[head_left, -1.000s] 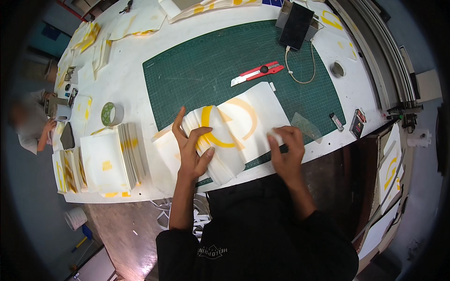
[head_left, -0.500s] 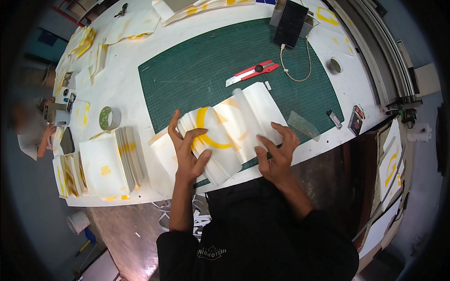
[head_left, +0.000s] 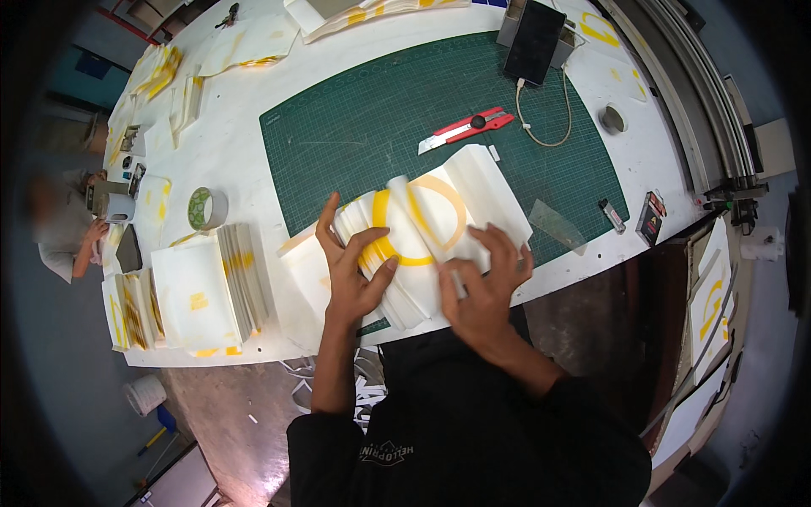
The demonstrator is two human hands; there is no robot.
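A white printed sheet (head_left: 498,198) folded in pleats, with a yellow ring across it, lies over the front of the green cutting mat (head_left: 338,110). My left hand (head_left: 355,270) rests on the pleats at its left side, thumb and fingers spread. At the lower end of a raised fold, my right hand (head_left: 486,296) is slightly blurred; its thumb and index finger are bent together on the paper, the other fingers apart. Under my left hand, more pale paper (head_left: 304,270) reaches the table edge. Beyond the sheet lies a red utility knife (head_left: 465,129) with its blade out.
Stacks of folded white and yellow sheets (head_left: 194,296) stand at the left, near a tape roll (head_left: 203,209). A phone (head_left: 534,42) with a cable stands at the back. A small box (head_left: 650,218) sits at the right edge. A co-worker (head_left: 63,224) is at the far left.
My right hand has moved left and nearer to my left hand. A fold of the sheet has shifted left with it, and more of the ring shows. The view has shifted slightly.
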